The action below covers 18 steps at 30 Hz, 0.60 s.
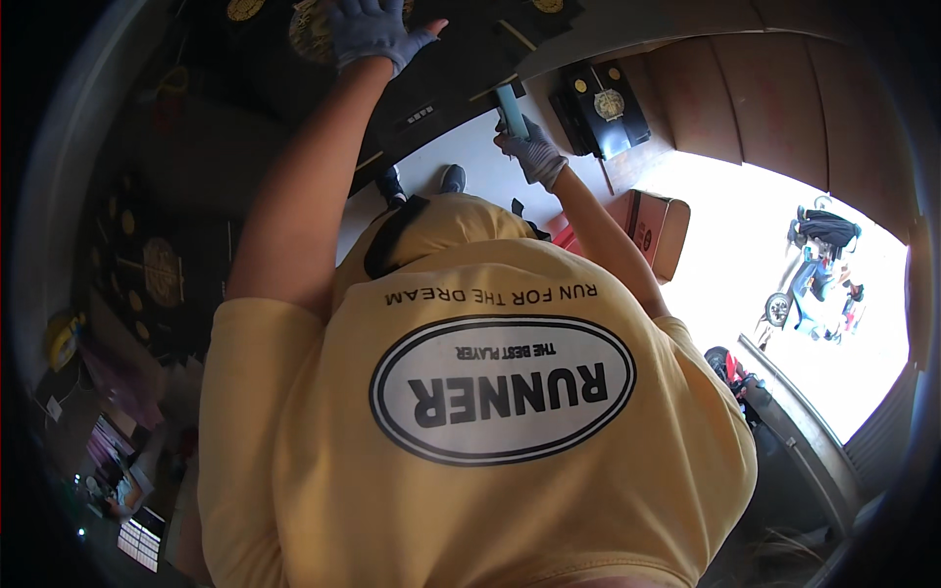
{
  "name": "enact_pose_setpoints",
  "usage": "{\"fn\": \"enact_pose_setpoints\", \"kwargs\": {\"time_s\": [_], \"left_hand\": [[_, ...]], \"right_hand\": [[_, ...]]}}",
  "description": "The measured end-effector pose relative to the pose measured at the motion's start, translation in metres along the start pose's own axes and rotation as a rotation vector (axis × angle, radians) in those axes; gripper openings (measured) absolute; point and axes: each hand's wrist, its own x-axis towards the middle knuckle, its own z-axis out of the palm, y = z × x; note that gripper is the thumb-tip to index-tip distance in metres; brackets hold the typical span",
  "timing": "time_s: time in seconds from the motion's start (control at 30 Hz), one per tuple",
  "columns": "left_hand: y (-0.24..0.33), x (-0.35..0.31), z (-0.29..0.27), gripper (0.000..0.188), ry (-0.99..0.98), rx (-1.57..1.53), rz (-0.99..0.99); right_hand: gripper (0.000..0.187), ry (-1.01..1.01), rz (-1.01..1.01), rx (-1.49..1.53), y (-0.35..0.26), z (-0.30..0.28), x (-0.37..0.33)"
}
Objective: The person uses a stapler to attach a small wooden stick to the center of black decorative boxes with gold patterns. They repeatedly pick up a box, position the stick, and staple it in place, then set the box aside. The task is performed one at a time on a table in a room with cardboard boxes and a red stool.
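The gloved left hand [377, 31], fingers spread wide, seems to lie flat on a black panel [431, 86] with gold ornaments, while the gloved right hand [530, 152] curls around a pale blue strip [511, 110] near the panel's edge, left of a red-brown box [655, 235]

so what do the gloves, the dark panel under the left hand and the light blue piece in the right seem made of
Gloves: probably knit fabric, matte, from the fine stripes on the right one.
Dark panel: perhaps painted metal or wood; smooth dark face with gold ornament.
Light blue piece: maybe plastic, from its even colour; too small to be sure.
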Motion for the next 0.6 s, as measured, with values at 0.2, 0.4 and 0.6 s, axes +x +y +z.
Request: {"fn": "enact_pose_setpoints", "kwargs": {"time_s": [0.2,0.4,0.6], "left_hand": [[-0.005,-0.001,0.004,0.09,0.113,-0.127,0.058],[0.005,0.012,-0.022,0.088,-0.104,-0.12,-0.071],[-0.009,0.004,-0.002,0.083,0.042,-0.127,0.041]], "right_hand": [[0.034,0.071,0.302,-0.254,-0.019,0.015,0.009],[0.028,0.01,0.251,-0.181,-0.066,-0.044,0.015],[0.025,-0.106,0.058,-0.414,-0.06,-0.078,0.047]]}}
